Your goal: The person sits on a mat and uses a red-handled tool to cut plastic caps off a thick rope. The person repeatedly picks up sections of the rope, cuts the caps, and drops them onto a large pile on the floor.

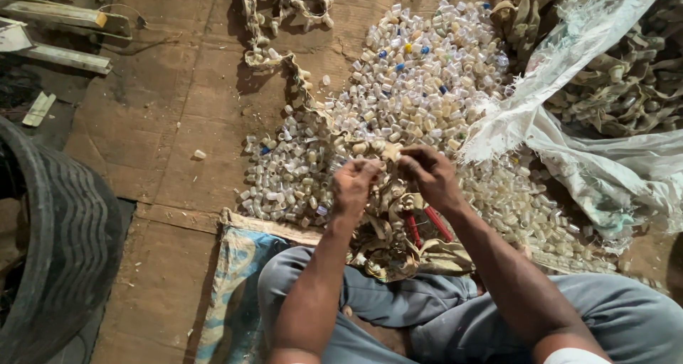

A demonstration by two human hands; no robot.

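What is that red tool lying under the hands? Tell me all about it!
The red-handled tool looks like pliers or cutters, though only its two handles show. They look plastic-coated, slanted and spread slightly apart. It lies on a heap of tan strips in front of the person's knees, below the right hand. Neither hand touches it. Its working end is hidden.

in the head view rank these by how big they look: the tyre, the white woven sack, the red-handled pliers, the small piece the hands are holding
1. Tyre and white woven sack: both cropped, too close to rank.
2. Red-handled pliers, partly hidden.
3. Small pale piece, pinched between left hand and right hand.
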